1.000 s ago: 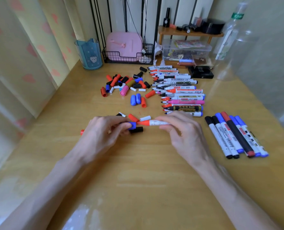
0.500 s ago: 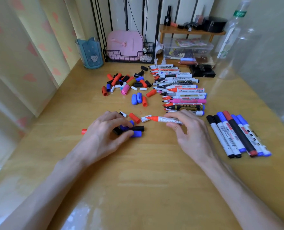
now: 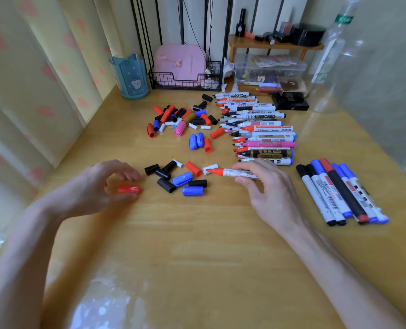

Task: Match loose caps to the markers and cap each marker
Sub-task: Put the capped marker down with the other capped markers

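Grips red marker (image 3: 238,174) by the barrel in right hand (image 3: 268,193), just near of the uncapped row (image 3: 261,129). Points its bare red tip left, toward the other hand, likely so a cap can go straight on. Holds it low over the surface (image 3: 197,245), tip just beside a white cap (image 3: 210,168); cannot tell if touching.

Arches left hand (image 3: 102,186) over red cap (image 3: 128,189) at near left, apart from the marker. Brackets the cap with thumb on the near side and fingers on the far side. Cannot tell whether pinched or only about to be; blurred there. Matches the tip in colour, so probably the pick for this marker.

Looks sorted in zones. Far caps (image 3: 180,119) in a loose pile left of the uncapped row. Near caps (image 3: 180,180), black, blue and red, lying between the two hands, handy for trying. Capped markers (image 3: 339,193) side by side at near right, out of the way as done.

Step, as judged: fetch cap, bring to tip, press on. Early in task: few capped, many bare. Risks: wrong size despite the colour, with several red ones about; short and round, so apt to roll if nudged.
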